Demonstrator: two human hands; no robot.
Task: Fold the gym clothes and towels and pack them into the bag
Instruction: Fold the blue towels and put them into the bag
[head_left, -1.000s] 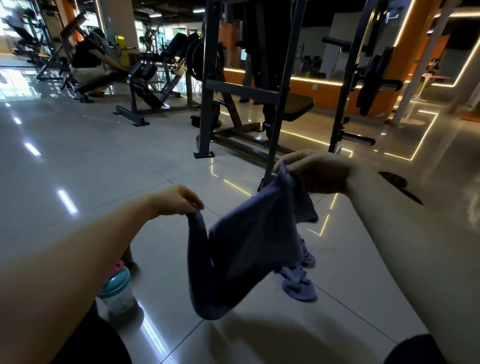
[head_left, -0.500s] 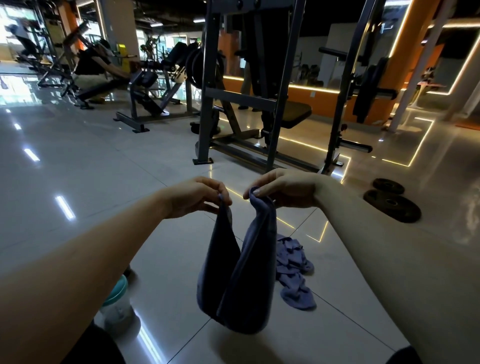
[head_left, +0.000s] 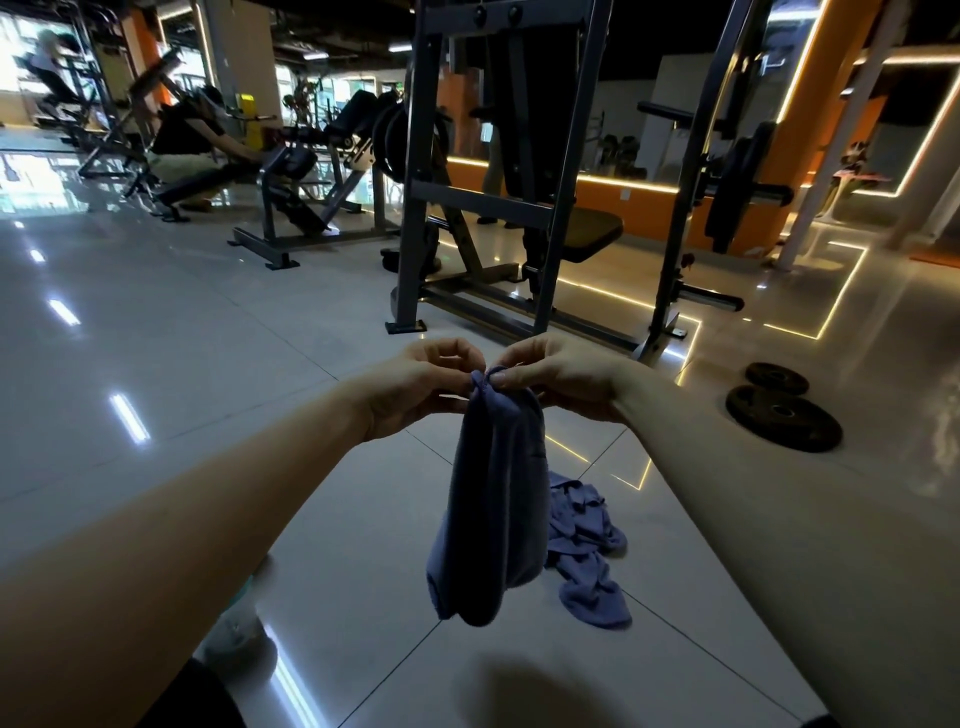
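I see my left hand (head_left: 421, 384) and right hand (head_left: 561, 374) meeting at the centre of the view, above a glossy tiled floor (head_left: 208, 389). The fingers (head_left: 511, 382) of both hands pinch the top corners of a blue towel (head_left: 493, 493), the corners touching, so the towel hangs doubled over in the air, clear of the floor. A second cloth (head_left: 587, 551), also blue, lies crumpled on the floor just behind it. Two dark weight plates (head_left: 782, 415) lie on the floor to the right. A metal rack (head_left: 415, 208) stands beyond my hands.
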